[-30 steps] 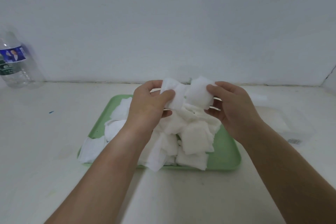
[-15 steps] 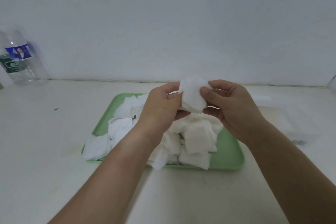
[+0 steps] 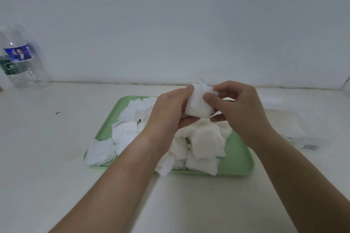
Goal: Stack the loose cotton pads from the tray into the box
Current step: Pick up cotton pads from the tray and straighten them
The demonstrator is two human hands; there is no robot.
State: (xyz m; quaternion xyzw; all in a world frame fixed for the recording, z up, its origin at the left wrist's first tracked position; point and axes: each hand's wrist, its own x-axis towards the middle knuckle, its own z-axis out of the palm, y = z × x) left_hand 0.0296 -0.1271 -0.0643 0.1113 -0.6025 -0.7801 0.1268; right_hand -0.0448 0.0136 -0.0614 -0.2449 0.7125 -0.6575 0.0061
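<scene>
Pale wall (image 3: 170, 15) and white table (image 3: 56, 157) surround us. We hold our left hand (image 3: 168, 111) and right hand (image 3: 240, 113) close together, thumbs and curled fingers pinching one small bunch of pads (image 3: 198, 104) between them. Below both hands, one green tray (image 3: 236, 157) carries a loose heap (image 3: 204, 142), too many to count. One clear box (image 3: 289, 125) lies right of our right hand; one bottle (image 3: 20, 58) stands far left.

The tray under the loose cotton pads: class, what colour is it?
The tray is light green, plain with no pattern; the head view shows it best.

Box (image 3: 289, 125) faint, partly behind the right hand (image 3: 244, 111)
</scene>
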